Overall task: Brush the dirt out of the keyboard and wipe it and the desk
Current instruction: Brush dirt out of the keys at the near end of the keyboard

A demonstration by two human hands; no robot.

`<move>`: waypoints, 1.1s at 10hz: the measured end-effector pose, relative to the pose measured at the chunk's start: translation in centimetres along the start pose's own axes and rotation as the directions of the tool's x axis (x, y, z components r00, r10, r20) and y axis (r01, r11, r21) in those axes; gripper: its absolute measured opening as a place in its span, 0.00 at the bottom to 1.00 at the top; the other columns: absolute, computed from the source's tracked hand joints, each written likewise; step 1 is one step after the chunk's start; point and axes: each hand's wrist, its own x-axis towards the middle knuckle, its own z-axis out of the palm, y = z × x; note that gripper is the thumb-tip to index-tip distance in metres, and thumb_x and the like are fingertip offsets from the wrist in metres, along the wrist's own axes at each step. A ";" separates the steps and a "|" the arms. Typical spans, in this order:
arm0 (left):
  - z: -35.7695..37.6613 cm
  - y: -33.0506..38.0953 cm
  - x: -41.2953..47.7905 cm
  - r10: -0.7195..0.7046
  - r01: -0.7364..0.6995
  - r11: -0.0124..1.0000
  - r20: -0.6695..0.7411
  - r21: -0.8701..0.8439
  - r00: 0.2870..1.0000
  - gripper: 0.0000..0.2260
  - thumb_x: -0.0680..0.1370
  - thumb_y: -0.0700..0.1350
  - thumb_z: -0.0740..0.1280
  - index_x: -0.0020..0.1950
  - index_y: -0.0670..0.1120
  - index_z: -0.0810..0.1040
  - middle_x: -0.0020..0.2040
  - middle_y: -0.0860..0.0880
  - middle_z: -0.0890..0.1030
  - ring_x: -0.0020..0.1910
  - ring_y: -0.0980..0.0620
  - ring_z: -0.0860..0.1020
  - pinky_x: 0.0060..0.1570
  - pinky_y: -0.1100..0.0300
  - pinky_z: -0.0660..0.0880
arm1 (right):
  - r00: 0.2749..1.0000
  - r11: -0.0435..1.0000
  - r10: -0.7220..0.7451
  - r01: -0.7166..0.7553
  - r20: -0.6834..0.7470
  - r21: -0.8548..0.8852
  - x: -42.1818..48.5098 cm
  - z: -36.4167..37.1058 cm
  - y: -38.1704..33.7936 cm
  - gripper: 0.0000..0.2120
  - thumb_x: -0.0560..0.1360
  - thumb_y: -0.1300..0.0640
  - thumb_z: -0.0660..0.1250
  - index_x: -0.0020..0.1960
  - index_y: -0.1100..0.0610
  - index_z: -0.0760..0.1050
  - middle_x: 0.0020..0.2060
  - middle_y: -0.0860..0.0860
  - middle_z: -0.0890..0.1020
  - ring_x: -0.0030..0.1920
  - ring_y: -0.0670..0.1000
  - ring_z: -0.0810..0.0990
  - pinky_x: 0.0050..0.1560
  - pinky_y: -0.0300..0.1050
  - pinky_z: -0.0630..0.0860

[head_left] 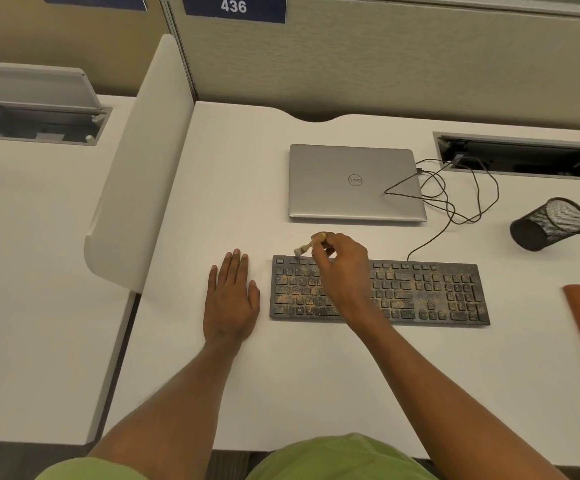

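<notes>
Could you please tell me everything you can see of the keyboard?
The keyboard is a flat, black, full-size board with a number pad, seemingly plastic, lying on the desk in front of the closed laptop. Tan dirt speckles most keys. A dark cable leaves its far edge. The right hand holds a small brush over its far left keys.

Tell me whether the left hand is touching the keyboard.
Apart. The head view shows the left hand flat on the desk, with a strip of bare desk between its thumb and the keyboard.
</notes>
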 end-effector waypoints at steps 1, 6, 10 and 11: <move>0.0 0.0 0.0 -0.001 0.001 1.000 0.004 0.004 1.000 0.28 0.85 0.51 0.52 0.85 0.45 0.60 0.85 0.48 0.59 0.85 0.52 0.53 0.84 0.47 0.50 | 0.998 0.998 0.004 -0.001 0.057 -0.057 0.1 0.4 0.9 0.11 0.82 0.54 0.65 0.44 0.54 0.83 0.33 0.37 0.80 0.39 0.41 0.81 0.44 0.48 0.80; 0.0 0.1 0.1 0.005 -0.005 1.000 -0.006 0.005 1.000 0.27 0.85 0.50 0.53 0.84 0.44 0.61 0.84 0.47 0.60 0.84 0.51 0.54 0.83 0.47 0.51 | 0.995 0.997 -0.003 0.010 0.097 -0.076 -0.4 0.7 1.1 0.12 0.81 0.52 0.64 0.43 0.53 0.82 0.37 0.43 0.84 0.40 0.44 0.81 0.43 0.49 0.80; 0.1 0.0 0.1 0.007 -0.007 1.000 -0.005 0.008 1.000 0.27 0.85 0.50 0.53 0.84 0.44 0.61 0.84 0.47 0.60 0.84 0.52 0.54 0.83 0.47 0.51 | 0.992 0.995 -0.033 0.045 0.124 -0.094 -0.7 1.2 0.5 0.12 0.81 0.54 0.66 0.42 0.54 0.83 0.34 0.41 0.82 0.39 0.45 0.80 0.43 0.45 0.79; 0.1 0.0 0.1 0.006 -0.006 1.000 0.003 0.010 1.000 0.27 0.85 0.50 0.53 0.84 0.44 0.60 0.85 0.47 0.60 0.85 0.52 0.54 0.84 0.48 0.49 | 0.997 0.999 -0.038 0.040 0.066 -0.028 -0.8 1.1 0.1 0.10 0.82 0.55 0.66 0.46 0.54 0.84 0.36 0.40 0.82 0.41 0.45 0.80 0.45 0.46 0.78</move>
